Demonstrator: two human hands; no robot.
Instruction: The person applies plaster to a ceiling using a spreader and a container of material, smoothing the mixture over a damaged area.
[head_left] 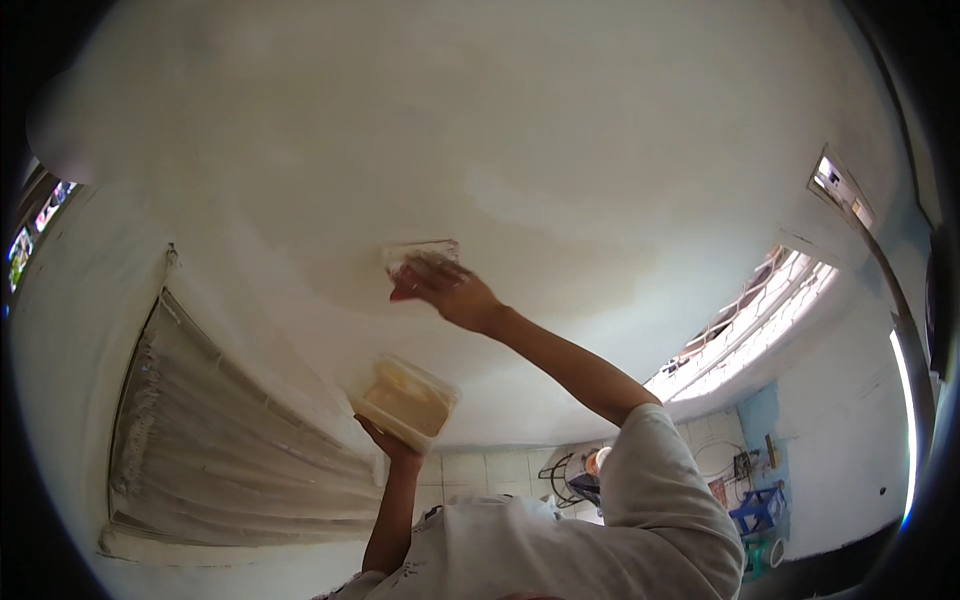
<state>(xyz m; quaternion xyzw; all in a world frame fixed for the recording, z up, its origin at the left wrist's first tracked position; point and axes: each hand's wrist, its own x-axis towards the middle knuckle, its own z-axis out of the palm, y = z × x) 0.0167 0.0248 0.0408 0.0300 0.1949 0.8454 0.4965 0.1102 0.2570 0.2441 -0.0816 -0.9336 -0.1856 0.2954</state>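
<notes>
White ceiling [480, 130] fills most of the view, and my right hand [455, 295] presses a flat tool [420, 262] with a reddish handle against it, fingers wrapped tight around the handle. My left hand [395, 445] holds up a clear plastic tub [405, 400] of pale paste from below, down near the grey curtain [230, 440]. My fingers cover most of the tool, so its shape is hard to see.

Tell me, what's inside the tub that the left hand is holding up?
The clear plastic tub on the left hand shows pale yellowish stuff through its walls, likely a paste. How full it is cannot be seen. The right hand presses a flat tool to the ceiling.
</notes>
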